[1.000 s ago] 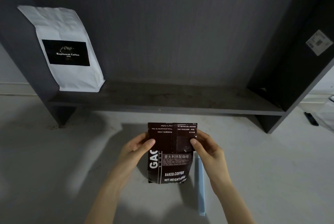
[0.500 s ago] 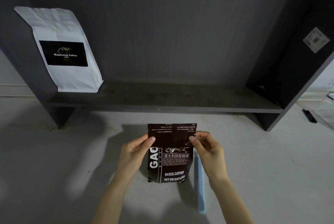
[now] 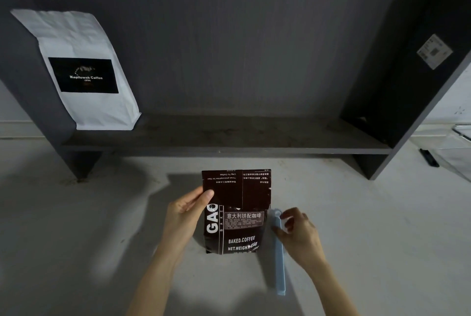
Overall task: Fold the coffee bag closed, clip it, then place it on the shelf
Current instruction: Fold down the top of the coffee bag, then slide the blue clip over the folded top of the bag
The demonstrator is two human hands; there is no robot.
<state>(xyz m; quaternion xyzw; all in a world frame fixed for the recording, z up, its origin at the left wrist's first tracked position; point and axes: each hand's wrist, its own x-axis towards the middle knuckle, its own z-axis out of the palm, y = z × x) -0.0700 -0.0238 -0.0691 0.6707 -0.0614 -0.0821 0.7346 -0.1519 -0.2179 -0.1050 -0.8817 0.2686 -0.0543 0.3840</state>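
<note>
A dark brown coffee bag (image 3: 238, 229) with white lettering stands on the pale floor, its top flap folded down over the front. My left hand (image 3: 186, 216) pinches the flap at the bag's upper left edge. Just right of the bag lies a long light-blue clip (image 3: 279, 262). My right hand (image 3: 297, 233) is off the bag, with fingers curled at the clip's upper end and touching it; the clip still lies on the floor. The dark shelf (image 3: 229, 142) runs across behind the bag.
A white coffee bag (image 3: 84, 71) with a black label stands at the shelf's left end against the side panel. The shelf's right side panel (image 3: 418, 86) carries a sticker. A small black object (image 3: 429, 157) lies on the floor at far right.
My right hand let go of the bag's upper right edge and moved down to the right onto the blue clip. My left hand kept its hold on the folded flap.
</note>
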